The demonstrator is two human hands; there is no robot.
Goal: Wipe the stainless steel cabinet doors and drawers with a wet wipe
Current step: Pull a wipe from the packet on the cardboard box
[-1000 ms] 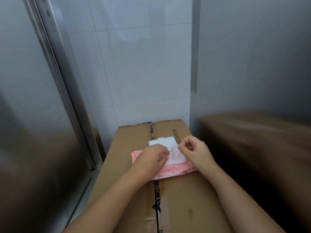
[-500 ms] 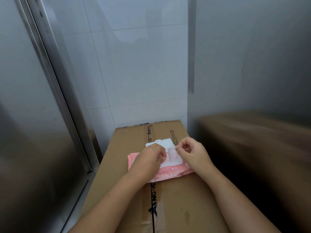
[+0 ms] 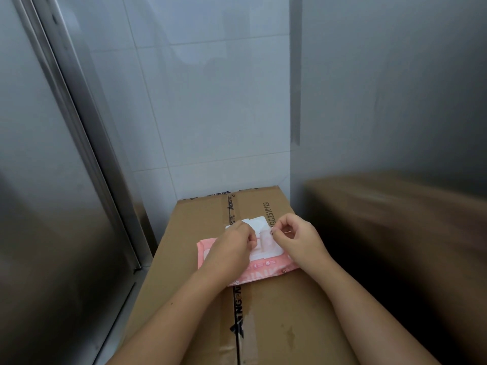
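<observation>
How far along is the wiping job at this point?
Done: the wet wipe pack lies on the cardboard box with its white lid flipped open. In hand: left hand and right hand work at the opening; no wipe is visibly out. Left: all wiping of the steel cabinet door.
</observation>
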